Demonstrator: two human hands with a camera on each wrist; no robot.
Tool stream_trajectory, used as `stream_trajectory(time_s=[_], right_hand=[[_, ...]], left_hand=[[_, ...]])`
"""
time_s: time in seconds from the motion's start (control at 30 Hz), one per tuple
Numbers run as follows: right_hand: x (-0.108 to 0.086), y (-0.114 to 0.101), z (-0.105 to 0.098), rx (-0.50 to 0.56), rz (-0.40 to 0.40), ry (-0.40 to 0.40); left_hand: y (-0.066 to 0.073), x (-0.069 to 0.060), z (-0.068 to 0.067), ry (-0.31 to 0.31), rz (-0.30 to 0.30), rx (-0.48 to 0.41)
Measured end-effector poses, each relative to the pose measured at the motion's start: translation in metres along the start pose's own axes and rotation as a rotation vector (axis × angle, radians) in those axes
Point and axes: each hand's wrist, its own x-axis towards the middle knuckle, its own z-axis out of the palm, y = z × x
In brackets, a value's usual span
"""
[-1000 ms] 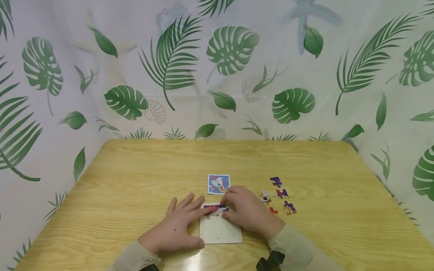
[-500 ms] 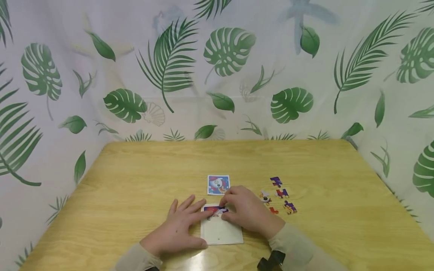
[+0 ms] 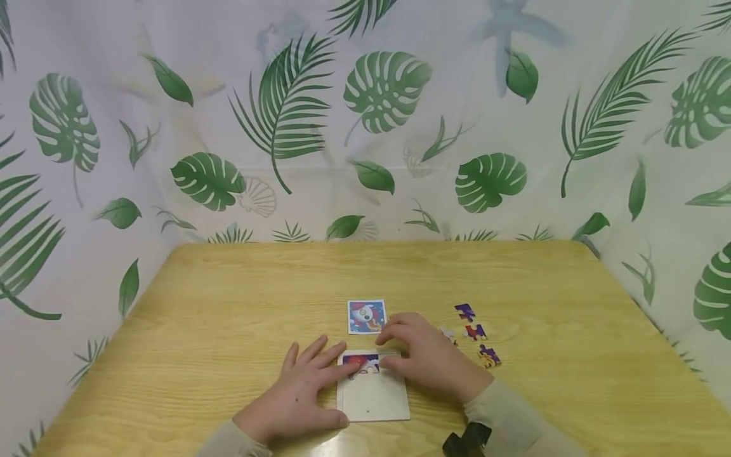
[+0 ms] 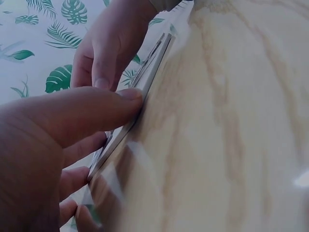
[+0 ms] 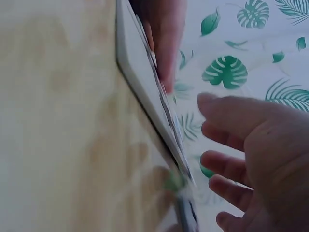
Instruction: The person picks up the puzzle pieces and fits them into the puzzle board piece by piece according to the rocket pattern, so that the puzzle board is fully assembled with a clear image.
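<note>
A pale square puzzle board [image 3: 374,400] lies on the table before me, with joined jigsaw pieces [image 3: 371,366] along its top left. My left hand [image 3: 302,393] rests at the board's left side, fingers spread. Its index finger lies on the placed pieces, and its thumb [image 4: 106,108] touches the board's edge in the left wrist view. Over the board's top right corner is my right hand [image 3: 428,355], thumb and fingers apart. Nothing is between them; in the right wrist view the right hand [image 5: 270,135] stands off the board [image 5: 145,92].
Behind the board lies a small picture card [image 3: 365,317] with a rocket on blue. Several loose jigsaw pieces lie right of my right hand: a purple one [image 3: 465,311], a red-and-purple one [image 3: 474,332] and a purple-and-yellow one [image 3: 488,357] among them. A leaf-print cloth hangs beyond the table.
My right thumb and fingers have parted from the jigsaw piece at the board's top and shifted slightly right. My right hand now covers a red loose piece. The left hand stays in place.
</note>
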Motion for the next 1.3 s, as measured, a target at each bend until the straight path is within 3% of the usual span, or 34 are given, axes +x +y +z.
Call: stream_trajectory(time_s=[0.2,0.4,0.53,0.7,0.97,1.3], right_hand=[[-0.011,0.029,-0.036,0.007,0.066,0.061],[-0.033,0.079,-0.079,-0.050,0.149,0.093],[-0.046,0.109,-0.094,-0.027,0.219,0.079],[-0.047,0.125,-0.098,-0.029,0.252,0.058],[-0.029,0.126,-0.092,-0.100,0.192,0.100],[-0.035,0.123,-0.077,-0.184,0.196,0.120]], left_hand=[[0.002,0.003,0.001,0.016,0.005,0.011],[0.005,0.008,0.006,0.022,0.006,-0.013],[0.005,0.009,0.009,0.019,0.004,-0.006],[0.005,0.009,0.005,0.033,0.010,0.035],[0.001,0.006,-0.007,0.055,0.014,0.039],[-0.001,0.002,0.002,0.024,-0.002,-0.002]])
